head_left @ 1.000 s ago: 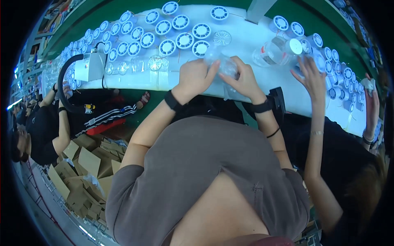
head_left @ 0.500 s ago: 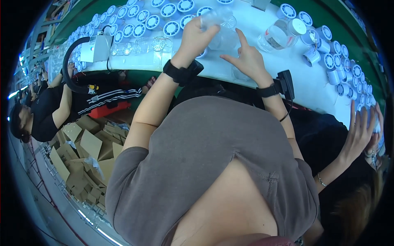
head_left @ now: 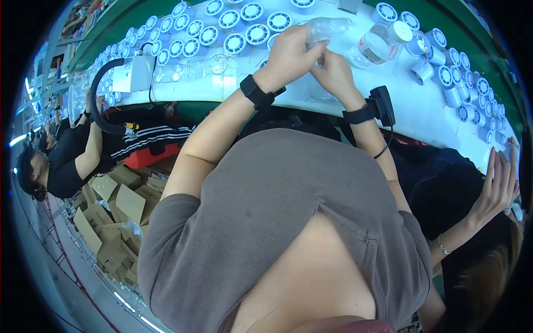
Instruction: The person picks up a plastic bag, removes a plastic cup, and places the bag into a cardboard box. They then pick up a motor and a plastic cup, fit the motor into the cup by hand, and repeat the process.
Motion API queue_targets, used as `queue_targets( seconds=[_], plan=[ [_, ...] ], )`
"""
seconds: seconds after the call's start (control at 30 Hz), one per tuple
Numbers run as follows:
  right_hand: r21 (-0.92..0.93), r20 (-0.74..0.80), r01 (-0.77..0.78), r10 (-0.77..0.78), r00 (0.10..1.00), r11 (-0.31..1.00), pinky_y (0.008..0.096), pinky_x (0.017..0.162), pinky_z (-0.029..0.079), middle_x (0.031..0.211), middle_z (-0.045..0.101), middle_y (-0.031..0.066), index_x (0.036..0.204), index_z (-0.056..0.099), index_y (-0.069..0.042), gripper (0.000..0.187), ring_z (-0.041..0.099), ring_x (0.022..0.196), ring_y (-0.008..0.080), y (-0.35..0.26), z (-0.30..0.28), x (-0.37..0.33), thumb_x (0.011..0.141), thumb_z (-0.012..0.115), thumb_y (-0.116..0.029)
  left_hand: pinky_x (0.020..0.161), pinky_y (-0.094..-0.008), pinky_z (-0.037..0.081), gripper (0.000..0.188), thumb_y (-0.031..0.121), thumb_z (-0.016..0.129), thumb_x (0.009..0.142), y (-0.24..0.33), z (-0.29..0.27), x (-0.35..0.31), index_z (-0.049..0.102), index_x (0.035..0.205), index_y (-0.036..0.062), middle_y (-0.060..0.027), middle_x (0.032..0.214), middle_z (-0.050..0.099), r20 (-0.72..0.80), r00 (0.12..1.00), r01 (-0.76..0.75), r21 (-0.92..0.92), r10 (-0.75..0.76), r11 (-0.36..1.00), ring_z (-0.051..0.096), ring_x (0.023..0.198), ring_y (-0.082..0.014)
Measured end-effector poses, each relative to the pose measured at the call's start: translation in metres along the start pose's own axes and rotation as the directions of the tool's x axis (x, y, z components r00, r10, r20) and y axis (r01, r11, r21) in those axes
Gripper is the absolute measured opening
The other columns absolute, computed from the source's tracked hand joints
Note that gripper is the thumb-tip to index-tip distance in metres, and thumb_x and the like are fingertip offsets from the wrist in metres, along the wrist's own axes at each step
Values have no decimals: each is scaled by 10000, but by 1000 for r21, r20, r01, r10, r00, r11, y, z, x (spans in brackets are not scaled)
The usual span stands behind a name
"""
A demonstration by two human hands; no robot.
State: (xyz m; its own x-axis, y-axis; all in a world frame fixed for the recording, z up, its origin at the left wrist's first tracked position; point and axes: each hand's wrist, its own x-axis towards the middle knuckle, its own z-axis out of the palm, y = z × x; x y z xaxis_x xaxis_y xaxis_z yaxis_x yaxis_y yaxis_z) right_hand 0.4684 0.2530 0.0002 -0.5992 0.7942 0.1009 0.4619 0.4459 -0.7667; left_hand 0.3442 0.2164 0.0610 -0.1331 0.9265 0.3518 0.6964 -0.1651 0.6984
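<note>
My left hand (head_left: 291, 53) is closed around a clear, glossy plastic piece (head_left: 328, 26), which looks like a thin transparent container and sticks out to the right above the white table. Just below it, my right hand (head_left: 337, 79) has its fingers drawn in against the left thumb. What those fingers pinch, if anything, is hidden. Right of both hands stands a clear jar (head_left: 376, 47) with a white lid (head_left: 400, 31) and a printed label. A black band sits on each wrist, the right one carrying a small black device (head_left: 382, 106).
Many white round parts with slotted blue-and-white tops (head_left: 234, 43) cover the table's far side and right end. Clear plastic cups (head_left: 219, 65) lie to the left, near a white box (head_left: 136, 75) with a black hose (head_left: 95, 94). Co-workers sit at both sides; cardboard boxes (head_left: 130, 202) pile lower left.
Both hands have come together. My left hand has moved right with the clear plastic piece; my right hand, spread before, has drawn its fingers in beside the left thumb.
</note>
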Motion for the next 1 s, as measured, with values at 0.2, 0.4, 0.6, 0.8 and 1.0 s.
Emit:
queue_targets(
  seconds=[0.2, 0.4, 0.6, 0.8, 1.0],
  plan=[
    [569, -43, -82, 129, 991, 818, 214, 463, 347, 552, 489, -3, 771, 575, -2, 186, 454, 492, 84, -1, -4, 2, 765, 544, -185, 588, -320, 422, 304, 281, 601, 707, -14, -21, -4, 574, 889, 39, -99, 712, 563, 20, 914, 397, -253, -406, 882, 529, 645, -248],
    [586, 241, -369, 279, 930, 721, 190, 457, 311, 595, 481, -39, 785, 575, 2, 150, 394, 514, 31, -1, -17, 2, 783, 511, -134, 665, -296, 415, 321, 281, 606, 715, -24, -21, -25, 573, 939, 53, -94, 890, 550, 202, 972, 131, -32, -122, 991, 524, 788, -204],
    [496, 316, -217, 58, 947, 841, 185, 519, 344, 631, 505, -26, 883, 566, 13, 191, 431, 575, 35, -20, -39, 7, 791, 513, -146, 689, -291, 424, 316, 239, 581, 736, -36, -12, -21, 556, 991, 53, -94, 908, 562, 319, 946, 200, -420, -62, 885, 534, 797, -182],
    [830, 26, -136, 206, 978, 541, 239, 683, 404, 851, 544, 45, 1033, 494, 13, 272, 507, 760, 108, -29, -53, 4, 803, 481, -132, 692, -293, 428, 292, 238, 509, 780, -44, -38, -20, 538, 970, 18, -80, 826, 577, 300, 905, 415, -774, -300, 478, 547, 759, -179],
    [953, 293, -294, 469, 833, -73, 297, 789, 407, 976, 512, 86, 1057, 472, -10, 264, 503, 891, 171, -33, -32, -9, 811, 450, -104, 628, -269, 443, 352, 287, 506, 778, -32, -57, -81, 522, 1018, 30, -93, 732, 591, 244, 903, 395, -794, -353, 463, 578, 679, -206]
  ],
)
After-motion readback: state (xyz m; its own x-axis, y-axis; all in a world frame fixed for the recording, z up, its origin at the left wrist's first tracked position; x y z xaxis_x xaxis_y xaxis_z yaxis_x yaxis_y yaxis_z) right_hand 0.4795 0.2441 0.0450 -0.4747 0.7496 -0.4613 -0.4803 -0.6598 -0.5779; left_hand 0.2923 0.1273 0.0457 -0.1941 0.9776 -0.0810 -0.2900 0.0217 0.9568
